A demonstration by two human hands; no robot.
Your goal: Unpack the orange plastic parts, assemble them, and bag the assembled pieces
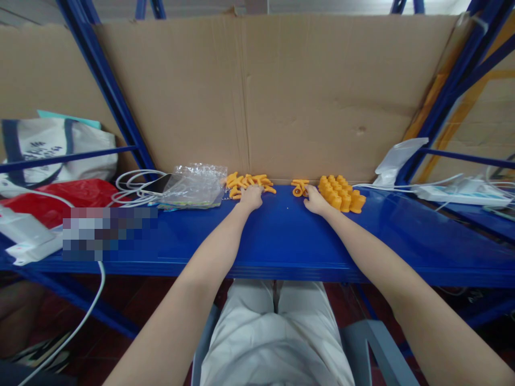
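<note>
My left hand (251, 198) reaches into a loose pile of small orange plastic parts (235, 182) at the back of the blue shelf. Its fingertips are hidden among the pieces. On the right, my right hand (316, 202) has its fingers curled at the edge of a small group of orange ring-ended plastic parts (298, 191), apparently closed on one of them. Just beyond that hand, orange spool-like plastic pieces (335, 192) stand upright in tight rows. All the orange pieces are small, and their exact kind is unclear.
Left of the pile lie a clear plastic bag (195, 187), a coiled white cable (134, 185), a red bag (68, 198) and a canvas bag (86, 150). A cardboard sheet (301, 96) walls the back. A white power strip (458, 195) is at right.
</note>
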